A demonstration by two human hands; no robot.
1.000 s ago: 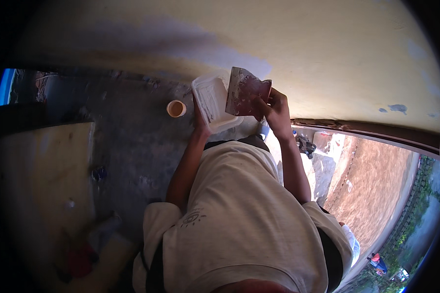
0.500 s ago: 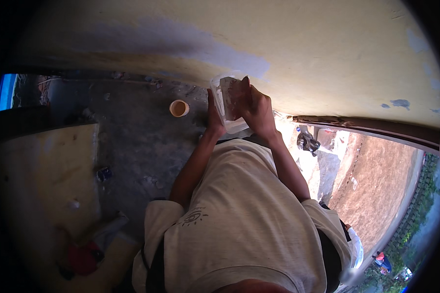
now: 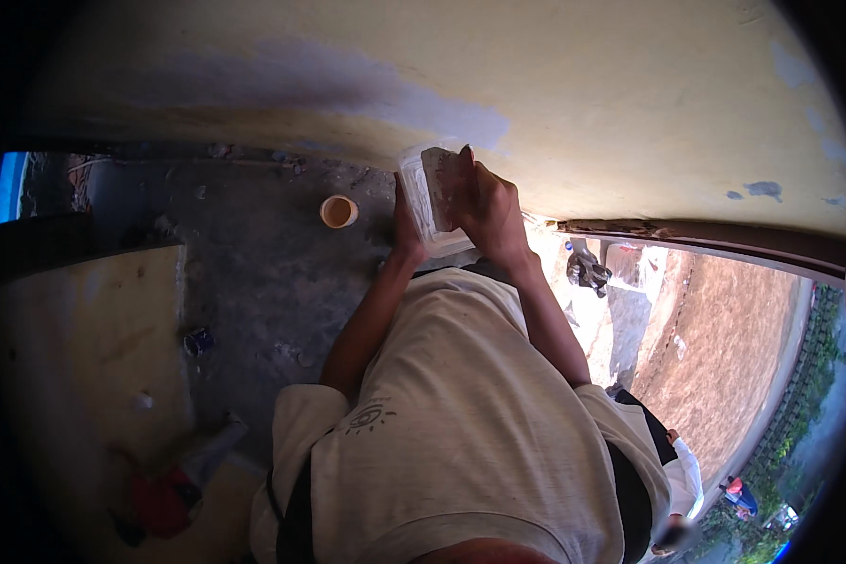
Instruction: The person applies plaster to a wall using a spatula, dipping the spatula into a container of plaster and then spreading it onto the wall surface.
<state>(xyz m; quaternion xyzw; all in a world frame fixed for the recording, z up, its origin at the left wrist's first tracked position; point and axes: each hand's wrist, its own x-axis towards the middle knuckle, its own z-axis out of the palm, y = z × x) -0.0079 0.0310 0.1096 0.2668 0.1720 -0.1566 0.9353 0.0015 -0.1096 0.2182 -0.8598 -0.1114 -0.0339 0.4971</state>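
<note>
A clear plastic tub (image 3: 414, 193) with whitish smears on its walls is tilted in front of my chest, close to the wall. My left hand (image 3: 407, 226) is wrapped round its left side, the fingers mostly hidden behind it. My right hand (image 3: 498, 216) is closed on a flat, wide scraper (image 3: 442, 179) with a greyish blade. The blade lies over the tub's opening; whether it touches the rim I cannot tell. What is inside the tub is mostly hidden by the blade and hand.
Ahead rises a yellowish wall (image 3: 611, 122) with pale grey patches. An open-topped beige bucket (image 3: 338, 211) stands on the dark floor (image 3: 263, 263). A low yellow wall (image 3: 94, 320) is at left. Right, past a brown sill (image 3: 686, 240), lie bright ground and a black plastic bag (image 3: 589, 273). People are at lower right.
The whole view has shifted slightly, with my hands, the tub and the scraper a little further left. Both hands keep their hold.
</note>
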